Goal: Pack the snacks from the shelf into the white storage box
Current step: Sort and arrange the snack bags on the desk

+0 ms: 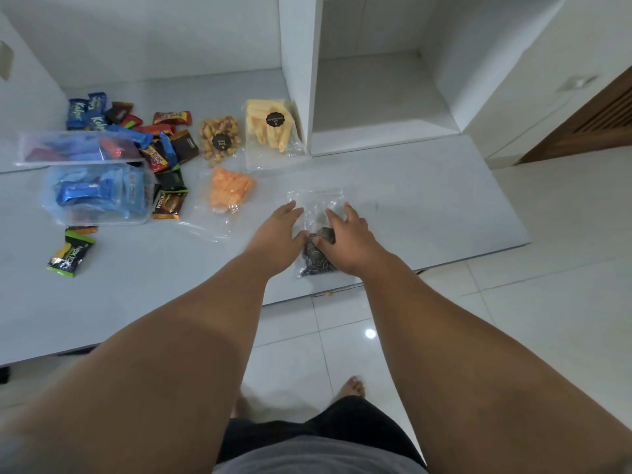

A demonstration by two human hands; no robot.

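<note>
A clear bag of dark striped seeds (316, 260) lies near the front edge of the white shelf top (427, 200). My right hand (347, 239) lies on the bag, thumb pressed into the seeds and fingers spread over its empty upper part. My left hand (278, 230) rests flat against the bag's left side with its fingers apart. The translucent storage box (147, 189) stands at the left and holds blue packets. Its lid (68, 148) lies just behind it.
Loose snack packets (160, 145) are scattered behind and beside the box. Bags of nuts (219, 140), yellow sticks (270, 126) and orange chips (229, 188) lie in the middle. One green packet (70, 256) sits at the front left. An open cabinet niche (376, 94) is behind.
</note>
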